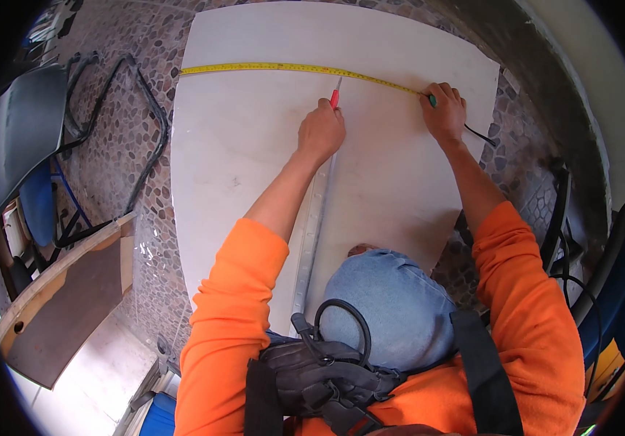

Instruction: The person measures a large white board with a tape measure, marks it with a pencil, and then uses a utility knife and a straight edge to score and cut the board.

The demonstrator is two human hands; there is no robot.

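A large white board (232, 145) lies on the floor beneath me. A yellow tape measure strip (269, 67) stretches across its upper part. My right hand (445, 112) grips the green tape measure case (433, 100) at the board's right side, with a black strap trailing from it. My left hand (321, 131) holds a red-handled tool (334, 99) with a slim pointed tip, which is at the tape's lower edge. A long metal bar (312, 232) lies lengthwise on the board, running under my left hand toward my knee (381, 305).
Pebble-patterned floor (145, 276) surrounds the board. At left are a black padded chair (21, 131) with tubular legs and a wooden panel (65, 305). A concrete curb and wall (581, 131) run along the right, with dark chairs (618, 276) and cables below.
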